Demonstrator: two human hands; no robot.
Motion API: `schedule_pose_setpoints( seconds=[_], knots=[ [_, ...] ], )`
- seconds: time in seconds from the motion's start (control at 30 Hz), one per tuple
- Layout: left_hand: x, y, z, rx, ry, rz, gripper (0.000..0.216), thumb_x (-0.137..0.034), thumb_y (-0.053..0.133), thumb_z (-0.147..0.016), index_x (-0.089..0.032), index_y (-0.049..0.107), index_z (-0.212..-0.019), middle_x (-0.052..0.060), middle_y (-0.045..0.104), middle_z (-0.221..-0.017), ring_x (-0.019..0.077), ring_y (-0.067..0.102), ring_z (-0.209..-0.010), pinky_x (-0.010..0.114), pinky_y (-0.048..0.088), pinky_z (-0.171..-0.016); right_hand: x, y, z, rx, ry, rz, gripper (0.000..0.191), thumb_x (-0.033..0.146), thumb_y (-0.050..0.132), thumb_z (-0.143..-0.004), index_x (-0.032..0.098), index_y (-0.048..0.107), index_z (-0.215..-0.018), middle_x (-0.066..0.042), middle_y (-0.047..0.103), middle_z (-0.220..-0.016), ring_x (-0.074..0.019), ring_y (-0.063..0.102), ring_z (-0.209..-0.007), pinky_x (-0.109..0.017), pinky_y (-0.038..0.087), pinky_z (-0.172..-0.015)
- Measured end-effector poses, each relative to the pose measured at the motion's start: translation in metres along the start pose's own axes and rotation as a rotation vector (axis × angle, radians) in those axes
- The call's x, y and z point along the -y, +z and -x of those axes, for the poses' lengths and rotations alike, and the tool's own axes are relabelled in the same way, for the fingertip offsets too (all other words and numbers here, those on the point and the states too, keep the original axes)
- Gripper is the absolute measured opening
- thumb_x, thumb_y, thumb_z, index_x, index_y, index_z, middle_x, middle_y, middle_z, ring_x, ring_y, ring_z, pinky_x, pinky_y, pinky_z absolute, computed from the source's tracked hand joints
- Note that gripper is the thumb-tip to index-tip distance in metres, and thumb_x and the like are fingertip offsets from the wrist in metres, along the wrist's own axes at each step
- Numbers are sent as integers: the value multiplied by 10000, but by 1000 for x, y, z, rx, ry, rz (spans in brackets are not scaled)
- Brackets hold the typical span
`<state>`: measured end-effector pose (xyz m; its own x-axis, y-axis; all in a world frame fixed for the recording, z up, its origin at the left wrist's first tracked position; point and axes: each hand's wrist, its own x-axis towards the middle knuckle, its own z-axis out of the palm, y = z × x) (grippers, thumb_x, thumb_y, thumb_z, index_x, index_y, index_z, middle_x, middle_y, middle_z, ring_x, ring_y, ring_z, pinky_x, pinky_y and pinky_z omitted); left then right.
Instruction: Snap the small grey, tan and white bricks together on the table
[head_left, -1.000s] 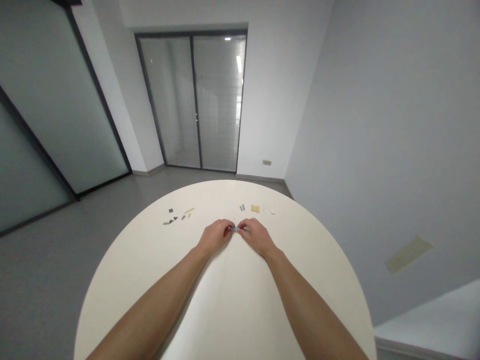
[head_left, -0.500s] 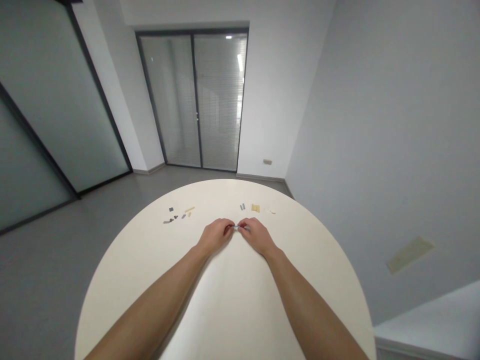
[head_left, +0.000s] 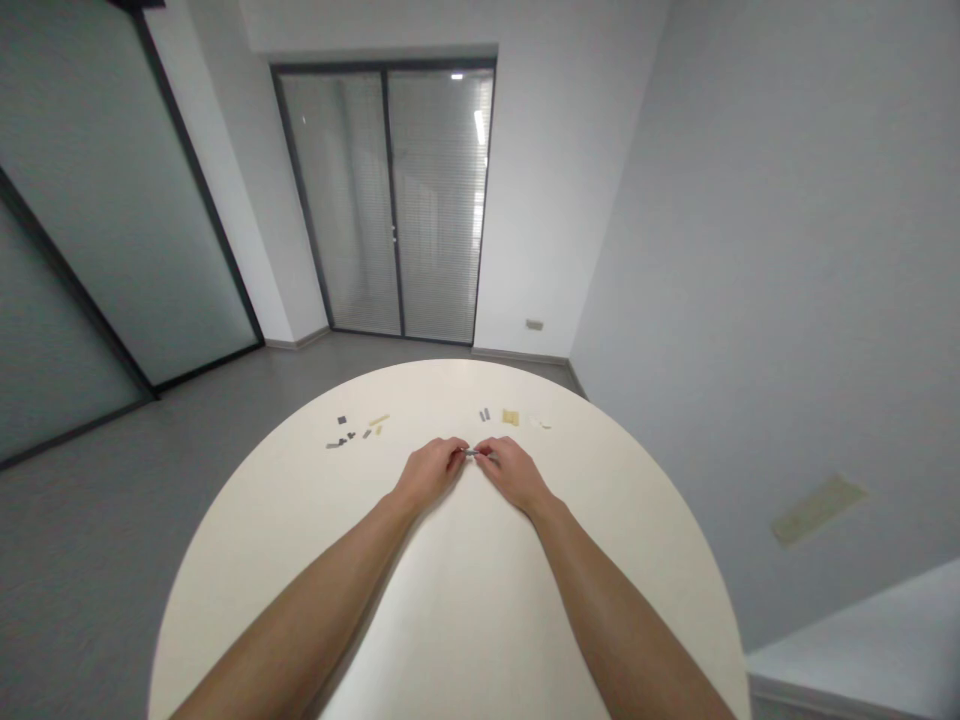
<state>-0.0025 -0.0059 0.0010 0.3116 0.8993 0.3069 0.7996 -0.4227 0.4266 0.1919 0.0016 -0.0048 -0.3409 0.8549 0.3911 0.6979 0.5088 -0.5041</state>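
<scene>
My left hand (head_left: 429, 471) and my right hand (head_left: 510, 473) meet fingertip to fingertip above the middle of a round cream table (head_left: 450, 600). Both pinch one tiny grey and white piece (head_left: 471, 454) between them; its shape is too small to make out. A hint of red shows at the fingers of my left hand. Just beyond my hands lie a small grey piece (head_left: 484, 415), a tan piece (head_left: 511, 417) and pale white bits (head_left: 541, 423).
To the far left on the table lies a scatter of several small dark grey and tan pieces (head_left: 352, 432). Past the table are grey floor, a glass sliding door (head_left: 390, 200) with blinds, and glass partitions on the left. A white surface (head_left: 862, 640) shows at the lower right.
My hands stay together at the same spot; only the fingertips have shifted slightly around the small piece. Nothing on the table has moved.
</scene>
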Motion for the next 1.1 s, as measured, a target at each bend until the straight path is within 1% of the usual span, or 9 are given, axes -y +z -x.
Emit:
schedule_pose_setpoints(
  seconds=[0.27,0.53,0.67,1.1],
  knots=[
    [3,3,0,-24,34,6,274,-270,427,-951,-252,643,-1120,45,694,-996,185,628,-915,272,460,-779,-2,2,0,-2,2,-7,142,257,572,-910,234,672,-1009,-28,686,-958,-173,585,-954,-296,431,-863],
    [1,3,0,-36,50,21,226,-260,501,-903,-250,642,-1080,28,697,-970,186,619,-882,273,443,-742,-2,1,1,-1,7,-5,139,262,569,-915,232,670,-1006,-28,685,-959,-176,584,-945,-295,429,-850],
    [2,4,0,-34,51,24,214,-267,507,-904,-252,642,-1069,21,700,-965,184,615,-878,272,436,-740,-2,0,1,5,18,-9,145,267,566,-919,227,671,-1011,-34,685,-961,-176,587,-940,-294,428,-848],
    [5,6,-2,-12,67,28,279,-315,459,-941,-246,657,-1126,43,704,-1085,203,615,-1003,297,466,-848,-4,2,-1,17,-11,-23,153,276,563,-926,219,677,-1011,-36,698,-981,-181,592,-943,-294,424,-851]
  ],
)
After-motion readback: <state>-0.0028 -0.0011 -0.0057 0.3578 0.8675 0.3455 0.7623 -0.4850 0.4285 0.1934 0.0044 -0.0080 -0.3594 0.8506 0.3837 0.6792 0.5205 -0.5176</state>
